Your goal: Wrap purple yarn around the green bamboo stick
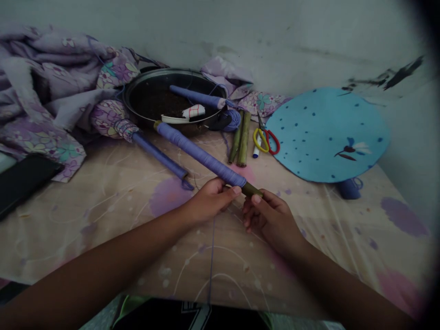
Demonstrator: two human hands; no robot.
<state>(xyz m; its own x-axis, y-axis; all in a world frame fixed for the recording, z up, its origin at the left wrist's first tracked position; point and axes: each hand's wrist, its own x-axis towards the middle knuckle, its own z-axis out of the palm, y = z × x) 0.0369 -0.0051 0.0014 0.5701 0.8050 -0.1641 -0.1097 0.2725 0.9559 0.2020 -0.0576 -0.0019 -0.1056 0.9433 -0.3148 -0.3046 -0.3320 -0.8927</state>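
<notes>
Between my hands is a green stick wound with purple yarn along most of its length, bare at both ends. My left hand pinches it near the lower end of the winding. Bare green wood at its right end is gripped by my right hand. A strand of purple yarn hangs from below my left hand down past the table edge. Behind the stick stands a dark round pan, with another purple-wrapped stick lying across it. A third wrapped stick, its top covered with flowered cloth, lies to the left.
Red-and-yellow scissors lie over a marker beside bare green sticks. A blue oval board leans at the right, a yarn roll beneath it. Flowered cloth is heaped left, near a black phone-like object.
</notes>
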